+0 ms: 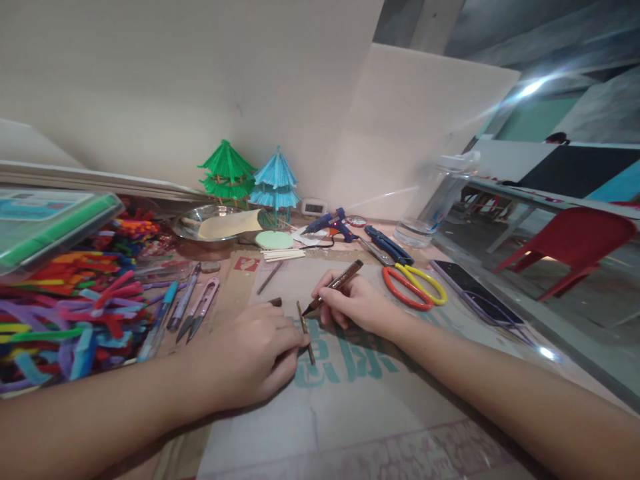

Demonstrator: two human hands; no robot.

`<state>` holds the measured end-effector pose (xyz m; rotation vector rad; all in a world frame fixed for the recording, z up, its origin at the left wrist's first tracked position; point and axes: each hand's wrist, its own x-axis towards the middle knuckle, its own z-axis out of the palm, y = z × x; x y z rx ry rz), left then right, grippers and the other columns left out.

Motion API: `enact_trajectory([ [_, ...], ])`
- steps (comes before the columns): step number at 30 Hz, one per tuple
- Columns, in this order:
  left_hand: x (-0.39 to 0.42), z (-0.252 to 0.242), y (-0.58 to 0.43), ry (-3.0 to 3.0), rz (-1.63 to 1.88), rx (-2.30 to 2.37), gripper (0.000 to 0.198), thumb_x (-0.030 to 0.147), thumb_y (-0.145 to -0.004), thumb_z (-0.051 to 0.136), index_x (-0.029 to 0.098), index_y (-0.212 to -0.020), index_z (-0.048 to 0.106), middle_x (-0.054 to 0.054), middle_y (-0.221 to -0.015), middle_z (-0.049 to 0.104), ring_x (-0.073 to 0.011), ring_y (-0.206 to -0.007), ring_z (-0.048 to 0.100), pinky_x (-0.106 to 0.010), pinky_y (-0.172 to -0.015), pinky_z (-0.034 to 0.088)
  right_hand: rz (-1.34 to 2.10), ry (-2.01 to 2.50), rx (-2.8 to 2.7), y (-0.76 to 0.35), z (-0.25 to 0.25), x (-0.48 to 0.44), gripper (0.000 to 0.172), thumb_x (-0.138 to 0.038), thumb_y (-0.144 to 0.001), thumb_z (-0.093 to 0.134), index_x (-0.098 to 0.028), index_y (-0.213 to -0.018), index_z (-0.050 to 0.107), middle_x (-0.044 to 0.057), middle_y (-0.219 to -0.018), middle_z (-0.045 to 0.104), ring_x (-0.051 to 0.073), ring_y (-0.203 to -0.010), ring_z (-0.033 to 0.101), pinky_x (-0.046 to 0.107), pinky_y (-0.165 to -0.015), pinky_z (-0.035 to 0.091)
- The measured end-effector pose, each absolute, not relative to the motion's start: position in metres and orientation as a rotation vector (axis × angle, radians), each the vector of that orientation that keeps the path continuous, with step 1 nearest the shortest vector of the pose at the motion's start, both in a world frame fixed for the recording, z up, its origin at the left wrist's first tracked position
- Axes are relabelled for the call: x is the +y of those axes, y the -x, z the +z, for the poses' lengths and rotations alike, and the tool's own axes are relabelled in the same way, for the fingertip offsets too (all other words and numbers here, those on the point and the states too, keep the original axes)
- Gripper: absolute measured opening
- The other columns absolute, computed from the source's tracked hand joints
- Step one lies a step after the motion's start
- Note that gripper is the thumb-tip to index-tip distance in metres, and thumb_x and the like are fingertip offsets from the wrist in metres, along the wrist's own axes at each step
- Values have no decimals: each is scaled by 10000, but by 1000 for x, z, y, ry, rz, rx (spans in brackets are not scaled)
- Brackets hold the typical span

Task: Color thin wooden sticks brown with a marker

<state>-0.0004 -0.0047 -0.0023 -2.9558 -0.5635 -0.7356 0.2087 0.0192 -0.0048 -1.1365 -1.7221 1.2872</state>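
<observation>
My right hand (353, 303) is closed round a brown marker pen (336, 285), its tip touching the top end of a thin wooden stick (305, 331). My left hand (250, 353) pinches the lower part of that stick against a sheet of cardboard (350, 400) with green printed characters. A dark pen cap (275, 302) lies just above my left hand. The stick looks partly coloured brown.
A heap of coloured pipe cleaners (70, 300) fills the left. Thread snips (200, 310), pens, a steel bowl (205, 223), green (225, 170) and blue (275, 180) paper pagodas, a blue glue gun (333, 223), orange-yellow scissors (413, 283), a phone (473, 290), a water bottle (440, 200), a red chair (575, 243).
</observation>
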Motion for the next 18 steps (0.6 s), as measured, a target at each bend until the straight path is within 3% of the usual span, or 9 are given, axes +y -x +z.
enact_trajectory([
  [18, -3, -4, 1, 2948, -736, -584, 264, 136, -868, 427, 176, -832, 686, -28, -632, 605, -174, -606, 561, -308, -637, 413, 1361, 1105, -1775, -210, -6, 20, 155, -332, -811, 552, -184, -790, 514, -45, -503, 606, 51, -334, 386, 170, -352, 297],
])
